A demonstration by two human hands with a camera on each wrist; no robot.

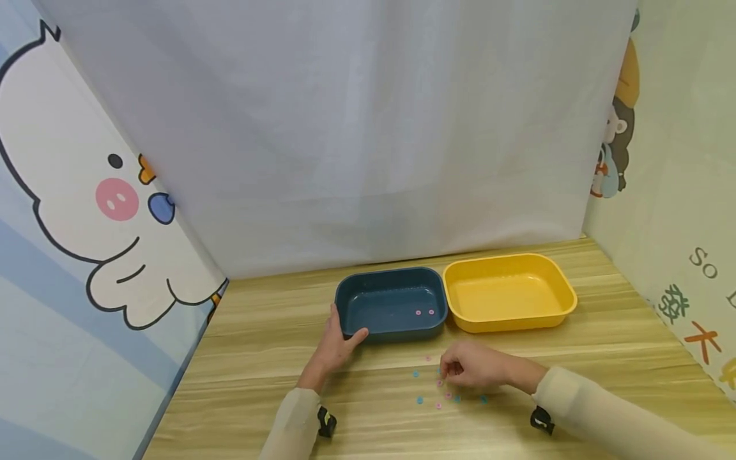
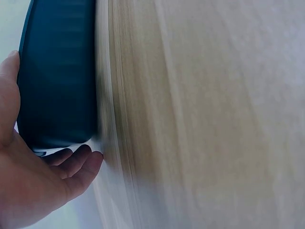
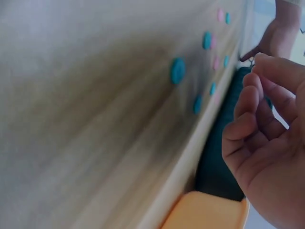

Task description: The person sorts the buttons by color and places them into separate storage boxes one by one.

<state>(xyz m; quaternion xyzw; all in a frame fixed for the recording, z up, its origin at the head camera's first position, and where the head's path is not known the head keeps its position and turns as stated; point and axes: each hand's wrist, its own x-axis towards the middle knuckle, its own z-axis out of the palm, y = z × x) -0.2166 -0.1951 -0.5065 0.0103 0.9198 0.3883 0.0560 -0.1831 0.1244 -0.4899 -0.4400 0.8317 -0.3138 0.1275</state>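
Observation:
At the left front corner of a dark blue plastic bin point(image 1: 391, 335), my left hand point(image 1: 335, 345) holds it, thumb along the front and fingers at the side. The left wrist view shows the same hand point(image 2: 35, 176) around the bin's end. Two small pink buttons point(image 1: 431, 312) lie inside. My right hand point(image 1: 474, 365) hovers low over scattered buttons, fingers curled and thumb near the index fingertip. No button shows between the fingertips in the right wrist view. Around it lie several pink buttons point(image 1: 439, 406) and several blue buttons point(image 1: 420, 400).
A yellow bin point(image 1: 512, 324) stands right beside the dark blue one. Both are on a wood-grain table point(image 1: 247, 370). A white curtain point(image 1: 345, 140) hangs behind, with printed cartoon panels point(image 1: 75, 160) at the sides.

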